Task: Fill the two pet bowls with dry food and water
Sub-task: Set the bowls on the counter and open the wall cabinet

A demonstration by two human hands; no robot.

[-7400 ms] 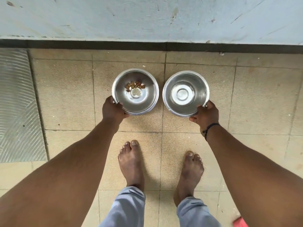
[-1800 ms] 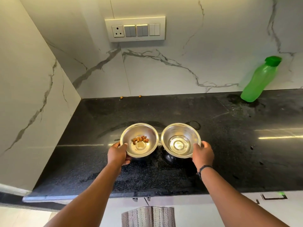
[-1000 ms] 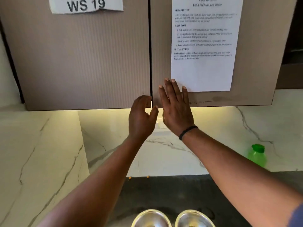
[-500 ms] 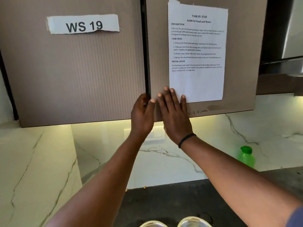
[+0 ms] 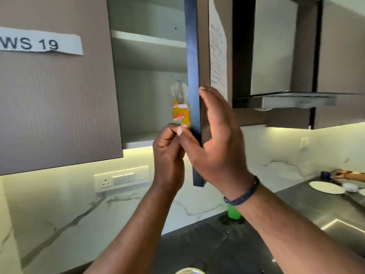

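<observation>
Food bag: a yellow-and-clear plastic bag [image 5: 180, 107] stands on the lower cupboard shelf, just behind the hands, half hidden by the door edge.
Bowls: one shiny steel bowl rim [image 5: 187, 270] shows at the bottom edge, below the hands.
Desk: black speckled stone desk [image 5: 207, 244] beneath white marbled wall.
Cupboard: brown ribbed door [image 5: 194, 95] swung out edge-on, a printed sheet [image 5: 217, 62] on its face.
Around: green plastic bottle [image 5: 234, 211] under the right wrist; white plate [image 5: 325, 187] far right.
Right hand [image 5: 217, 143]: fingers straight, thumb hooked round the door edge.
Left hand [image 5: 168, 153]: fingers curled beside the door edge; whether it touches the door I cannot tell.
</observation>
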